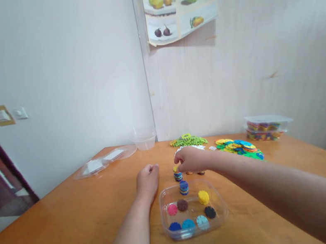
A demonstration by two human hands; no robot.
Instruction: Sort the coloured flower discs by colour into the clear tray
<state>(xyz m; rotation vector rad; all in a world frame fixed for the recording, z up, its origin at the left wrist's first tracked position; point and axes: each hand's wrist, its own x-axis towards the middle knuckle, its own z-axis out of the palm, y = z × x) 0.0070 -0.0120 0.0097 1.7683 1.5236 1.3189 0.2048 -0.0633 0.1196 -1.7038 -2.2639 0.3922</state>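
My right hand (pixel 193 158) reaches over the table and pinches a yellow notched disc (pixel 175 169) at the top of a small stack of discs (pixel 178 176). My left hand (pixel 148 181) rests on the table to the left of that stack, its fingers curled in; their inner side is hidden. Nearer to me stands a clear plastic tub (pixel 224 212). Inside it lie a yellow disc (pixel 203 197), a pink disc (pixel 172 209), a brown disc (pixel 182 205), a black disc (pixel 210 212) and several blue ones. Another blue-topped stack (pixel 184 187) shows at the tub's far side.
Behind my right hand lie a green heap of pieces (pixel 190 140) and some white cards (pixel 200 147). A pile of colourful discs (pixel 240 148) lies to the right, near lidded boxes (pixel 264 127). Clear lids (pixel 95 166) and an upright clear container (pixel 145 140) are at the back left.
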